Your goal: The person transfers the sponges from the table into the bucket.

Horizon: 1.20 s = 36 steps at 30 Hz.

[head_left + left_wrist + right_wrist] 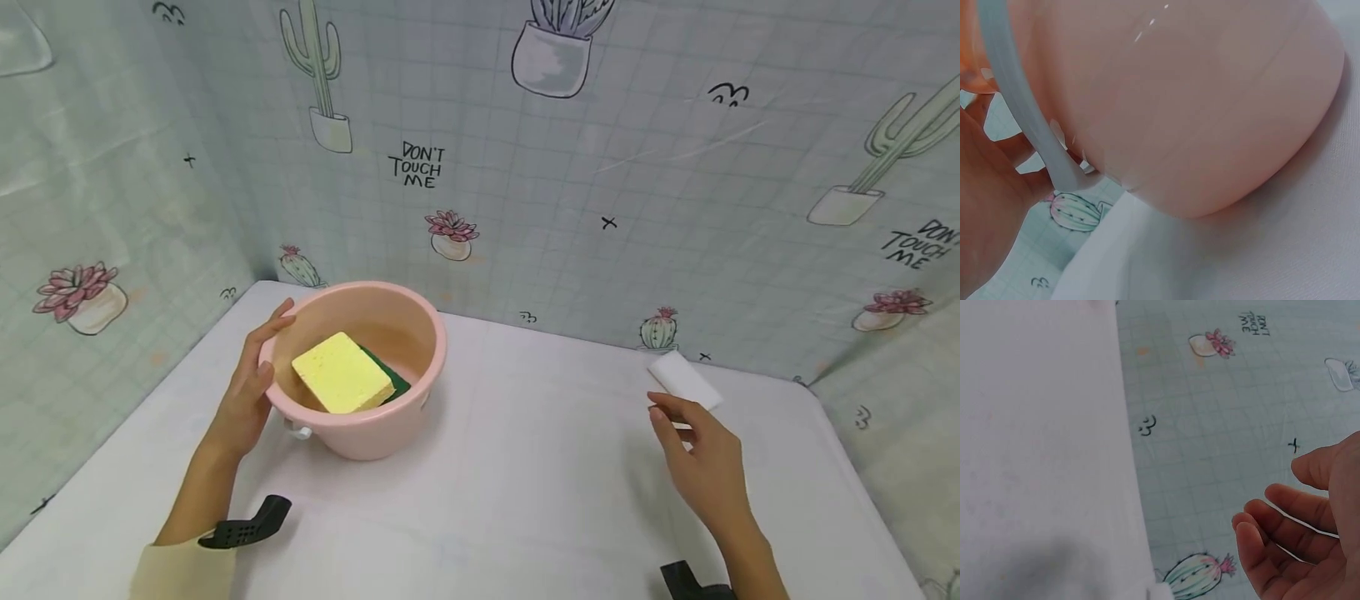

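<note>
A pink bucket stands on the white table at left. My left hand holds its left rim, thumb and fingers spread along the edge. In the left wrist view, that hand shows beside the bucket wall, partly behind the grey handle. Inside the bucket lies a yellow sponge, over a dark green piece that is mostly hidden. At right, my right hand hovers with loosely bent fingers and nothing between them. Its fingertips overlap the near end of a flat white block in the head view.
The white table meets a patterned cloth backdrop at the back and both sides. A black wrist mount sits on the left forearm, another by the right wrist.
</note>
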Each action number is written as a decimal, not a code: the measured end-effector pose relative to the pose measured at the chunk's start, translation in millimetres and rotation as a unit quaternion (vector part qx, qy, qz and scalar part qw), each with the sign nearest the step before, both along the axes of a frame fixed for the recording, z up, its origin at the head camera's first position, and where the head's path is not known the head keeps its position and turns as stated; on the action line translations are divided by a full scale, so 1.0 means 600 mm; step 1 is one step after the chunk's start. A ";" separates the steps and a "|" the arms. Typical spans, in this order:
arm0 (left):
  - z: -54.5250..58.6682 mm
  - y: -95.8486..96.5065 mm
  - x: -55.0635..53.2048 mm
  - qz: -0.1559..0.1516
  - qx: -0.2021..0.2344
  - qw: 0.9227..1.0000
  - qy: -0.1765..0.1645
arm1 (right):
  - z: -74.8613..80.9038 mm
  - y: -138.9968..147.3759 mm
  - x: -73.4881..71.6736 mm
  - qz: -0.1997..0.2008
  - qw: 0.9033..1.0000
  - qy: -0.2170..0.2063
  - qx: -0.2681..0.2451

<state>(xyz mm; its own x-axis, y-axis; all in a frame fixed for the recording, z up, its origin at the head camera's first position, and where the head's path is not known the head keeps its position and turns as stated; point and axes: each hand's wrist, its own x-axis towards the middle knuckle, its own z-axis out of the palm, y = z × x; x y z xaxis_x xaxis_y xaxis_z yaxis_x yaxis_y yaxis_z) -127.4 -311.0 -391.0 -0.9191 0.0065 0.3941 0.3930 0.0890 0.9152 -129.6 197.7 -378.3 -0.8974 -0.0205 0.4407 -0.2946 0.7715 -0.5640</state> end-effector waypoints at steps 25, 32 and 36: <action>0.003 0.000 0.006 0.004 -0.008 1.000 -0.001 | -0.104 0.142 0.031 -0.214 0.966 -0.140 -0.045; 0.002 -0.004 0.005 -0.004 -0.021 1.000 0.005 | -0.115 0.145 0.025 -0.237 0.952 -0.189 -0.035; 0.002 -0.006 0.003 -0.001 -0.023 1.000 0.000 | -0.120 0.145 0.023 -0.217 0.950 -0.221 -0.037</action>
